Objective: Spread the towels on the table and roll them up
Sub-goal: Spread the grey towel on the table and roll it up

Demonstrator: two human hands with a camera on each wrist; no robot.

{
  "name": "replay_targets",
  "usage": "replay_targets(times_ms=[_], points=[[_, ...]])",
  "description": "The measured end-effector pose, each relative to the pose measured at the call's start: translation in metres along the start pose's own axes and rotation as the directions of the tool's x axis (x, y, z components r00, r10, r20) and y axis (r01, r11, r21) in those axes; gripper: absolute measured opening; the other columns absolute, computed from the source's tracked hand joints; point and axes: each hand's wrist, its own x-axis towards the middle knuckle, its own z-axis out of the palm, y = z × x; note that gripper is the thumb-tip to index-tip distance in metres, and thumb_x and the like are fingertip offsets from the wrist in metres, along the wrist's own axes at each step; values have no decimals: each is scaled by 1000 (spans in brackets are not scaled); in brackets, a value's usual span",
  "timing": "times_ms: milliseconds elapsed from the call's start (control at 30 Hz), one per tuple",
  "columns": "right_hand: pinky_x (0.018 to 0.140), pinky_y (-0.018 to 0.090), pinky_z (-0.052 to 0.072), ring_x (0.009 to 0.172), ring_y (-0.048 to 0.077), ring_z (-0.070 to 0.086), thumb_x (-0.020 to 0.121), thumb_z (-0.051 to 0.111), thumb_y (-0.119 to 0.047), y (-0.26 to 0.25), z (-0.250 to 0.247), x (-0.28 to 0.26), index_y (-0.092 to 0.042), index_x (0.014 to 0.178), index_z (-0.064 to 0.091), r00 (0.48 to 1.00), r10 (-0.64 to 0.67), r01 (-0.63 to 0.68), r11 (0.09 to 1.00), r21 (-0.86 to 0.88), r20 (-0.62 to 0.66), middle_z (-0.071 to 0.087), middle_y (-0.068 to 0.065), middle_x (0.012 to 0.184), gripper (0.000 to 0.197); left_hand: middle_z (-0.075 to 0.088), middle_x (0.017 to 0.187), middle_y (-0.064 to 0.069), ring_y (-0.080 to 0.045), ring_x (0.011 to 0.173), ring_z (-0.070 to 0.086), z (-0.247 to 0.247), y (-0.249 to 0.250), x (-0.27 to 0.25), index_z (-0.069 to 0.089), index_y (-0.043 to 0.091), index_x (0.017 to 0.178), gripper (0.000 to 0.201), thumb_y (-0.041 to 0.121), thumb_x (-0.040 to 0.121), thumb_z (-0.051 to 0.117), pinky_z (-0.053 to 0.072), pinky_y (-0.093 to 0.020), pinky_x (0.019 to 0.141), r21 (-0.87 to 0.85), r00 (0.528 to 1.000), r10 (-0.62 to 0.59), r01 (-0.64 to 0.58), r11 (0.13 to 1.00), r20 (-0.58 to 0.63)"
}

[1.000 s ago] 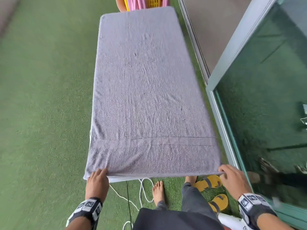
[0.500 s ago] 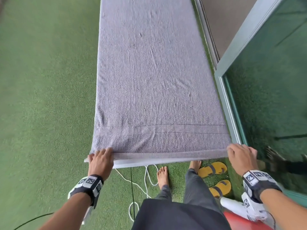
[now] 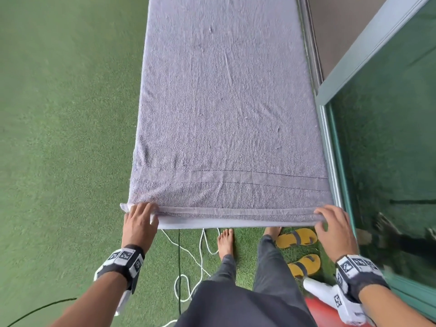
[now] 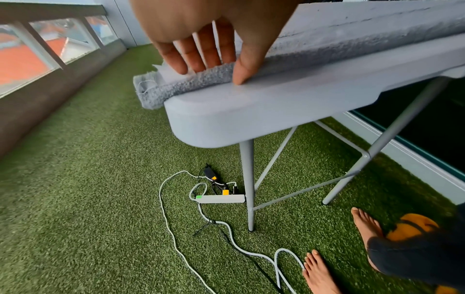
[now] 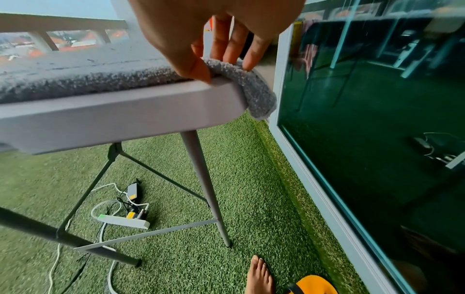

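A grey towel lies spread flat along the white folding table, its near hem folded into a thin first roll at the table's near end. The left hand pinches that roll at the table's left corner — thumb in front, fingers on top. The right hand grips it at the right corner, where the towel's end droops over the table's edge.
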Motion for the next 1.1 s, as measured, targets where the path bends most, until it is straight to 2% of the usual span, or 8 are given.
replay_targets(times_ms=[200,300,467,533,600,733,833,1100], points=[[98,43,43,114,30,53,83,60,7,0,1,6,-5,115,67,995,53,-46,995,87,-85,60,9,123,35,71,91,-8,-27,81,63,0,-1,2,72,11,92,29,-9,71,73,46,-40,71,-16,997,6,-7,1000,-82],[91,45,46,101,32,57,80,62,10,0,-3,13,-2,102,72,987,39,-21,993,113,-158,69,14,107,27,71,82,-2,-22,75,61,-2,-2,3,72,16,85,11,8,81,64,39,-36,74,-11,996,24,-24,1000,-83],[82,37,27,81,21,49,92,45,-17,6,-8,31,-21,77,67,988,8,-24,994,-107,-151,66,-4,78,27,64,73,5,-19,74,52,-3,-1,16,62,18,79,30,30,89,35,32,-45,88,112,1000,-1,1,994,2],[88,40,27,85,21,47,96,45,-22,7,-7,36,-23,91,61,991,54,-70,988,-135,-122,62,-3,86,17,59,88,-1,-22,85,49,-1,1,22,55,18,96,11,23,89,48,30,-49,92,145,998,-52,48,988,22],[90,42,28,93,24,45,94,53,-28,8,-7,36,-23,103,58,984,85,-112,979,-173,-158,56,2,102,12,50,101,-7,-24,93,44,0,4,24,51,18,106,22,14,85,55,32,-49,91,143,992,-128,126,982,3],[83,41,34,91,25,44,93,52,-21,4,-8,23,-12,97,60,977,-23,10,998,-63,-211,54,8,101,12,46,88,-4,-18,77,40,10,16,10,47,10,92,22,-3,75,43,45,-38,72,-102,996,-59,53,993,-62],[90,45,43,100,27,49,76,67,-2,6,2,14,-9,101,62,983,-163,157,985,-78,-84,54,7,105,26,49,92,-4,-15,84,37,21,17,-5,52,8,97,28,0,70,49,41,-30,79,-87,999,36,-38,996,-24],[93,40,40,104,27,57,79,65,1,5,-9,36,-10,108,68,996,-39,34,996,-79,-74,62,6,117,32,68,87,-9,-24,77,58,7,8,20,71,5,93,25,-11,75,66,51,-39,72,-103,999,-25,20,994,-45]])
